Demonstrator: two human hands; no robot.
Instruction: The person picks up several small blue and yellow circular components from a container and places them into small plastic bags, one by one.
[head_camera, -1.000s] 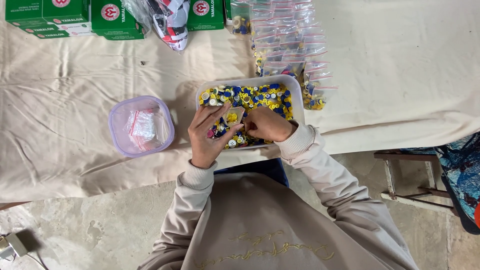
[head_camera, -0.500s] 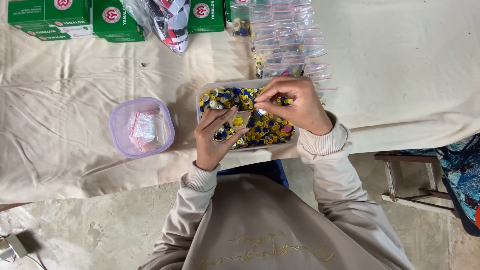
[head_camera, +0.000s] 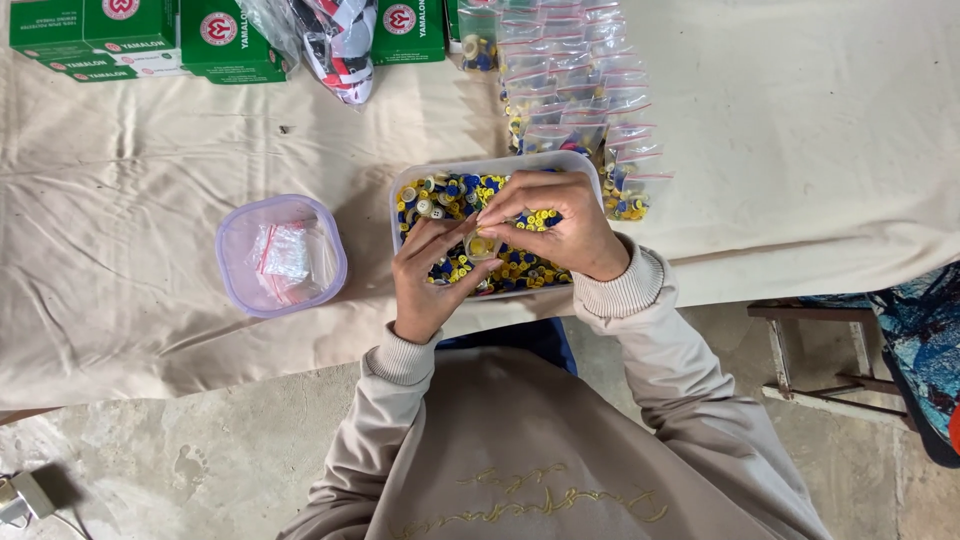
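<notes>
beige sweatshirt (head_camera: 540, 450) — ribbed cuffs | gold script embroidery — chest

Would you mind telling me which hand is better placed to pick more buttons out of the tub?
The right hand, probably. Its fingers curl directly over the buttons in the white tub, while the left hand sits at the near edge, steadying a small clear bag held between both.

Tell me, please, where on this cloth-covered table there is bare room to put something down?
Bare cloth lies right of the stacked small bags, and more between the green boxes and the lidded tub. It is crowded at the tray of buttons, where the left hand and right hand meet over a small bag.
</notes>
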